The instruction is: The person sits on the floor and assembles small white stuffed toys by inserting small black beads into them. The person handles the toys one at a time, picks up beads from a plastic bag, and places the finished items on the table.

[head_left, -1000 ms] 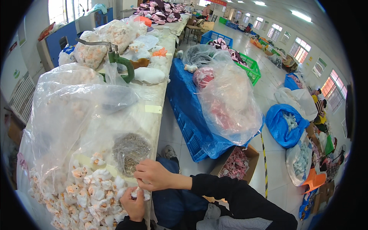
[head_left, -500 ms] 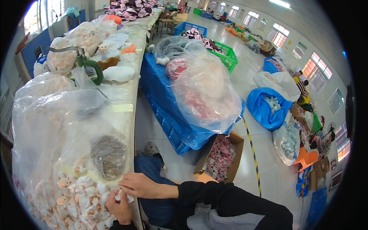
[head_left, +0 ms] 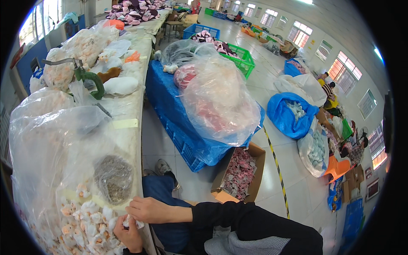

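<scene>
At the edge of the long table, my left hand (head_left: pixel 129 236) is closed round a small white fluffy plush piece (head_left: pixel 139 224), partly hidden by the fingers. My right hand (head_left: pixel 149 210) comes in from the right, its fingertips pinched at the top of the same piece, close to the left thumb. A heap of small white plush pieces with orange parts (head_left: pixel 87 227) lies to the left of my hands, partly in a large clear plastic bag (head_left: pixel 46 144). Just beyond my hands sits a clear bag of grey-brown grainy filling (head_left: pixel 113 178).
A green clamp (head_left: pixel 92 80) stands on the table (head_left: pixel 127 124) among more filled bags. To the right are a blue-covered crate stack (head_left: pixel 170 119) with a large clear bag (head_left: pixel 221 97) and a carton of pink scraps (head_left: pixel 241 174). People (head_left: pixel 329 90) sit far right.
The whole view has shifted slightly, moving the scene left in the picture. Both hands stay together on the white plush piece, with only slight finger movement.
</scene>
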{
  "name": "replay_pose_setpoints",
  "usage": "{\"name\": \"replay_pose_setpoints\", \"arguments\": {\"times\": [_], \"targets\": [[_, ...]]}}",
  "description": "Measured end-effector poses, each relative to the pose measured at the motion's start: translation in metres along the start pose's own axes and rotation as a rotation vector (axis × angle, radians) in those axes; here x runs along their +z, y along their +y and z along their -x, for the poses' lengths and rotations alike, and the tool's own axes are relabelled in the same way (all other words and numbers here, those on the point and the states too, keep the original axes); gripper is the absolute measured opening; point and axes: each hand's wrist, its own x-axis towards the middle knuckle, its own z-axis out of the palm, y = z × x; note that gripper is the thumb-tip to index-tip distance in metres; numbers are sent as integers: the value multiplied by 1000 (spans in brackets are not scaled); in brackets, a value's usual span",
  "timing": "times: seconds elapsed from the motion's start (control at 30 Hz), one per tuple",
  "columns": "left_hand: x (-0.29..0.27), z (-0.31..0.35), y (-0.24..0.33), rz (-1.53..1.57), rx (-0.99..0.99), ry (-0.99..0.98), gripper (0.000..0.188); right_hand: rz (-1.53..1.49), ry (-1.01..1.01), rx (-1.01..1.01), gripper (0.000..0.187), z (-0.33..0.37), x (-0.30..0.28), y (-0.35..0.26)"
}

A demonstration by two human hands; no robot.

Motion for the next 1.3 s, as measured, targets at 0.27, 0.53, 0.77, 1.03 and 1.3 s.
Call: {"name": "replay_pose_setpoints", "arguments": {"times": [0.27, 0.53, 0.77, 1.03, 1.3], "targets": [[-3, -2, -20, -204, 240, 11, 35, -236, 32, 88, 14, 2, 3, 2], [-4, -1, -11, -205, 222, -40, 32, -571, -29, 420, 15, -4, -12, -3], [-2, -3, -7, -237, 246, -59, 28, -678, -45, 486, 17, -3, -13, 0], [-3, 3, 4, -213, 224, -62, 31, -710, 33, 411, 17, 2, -3, 2], [-1, 1, -1, -196, 182, -104, 37, -769, 154, 494, 22, 15, 6, -3]]}}
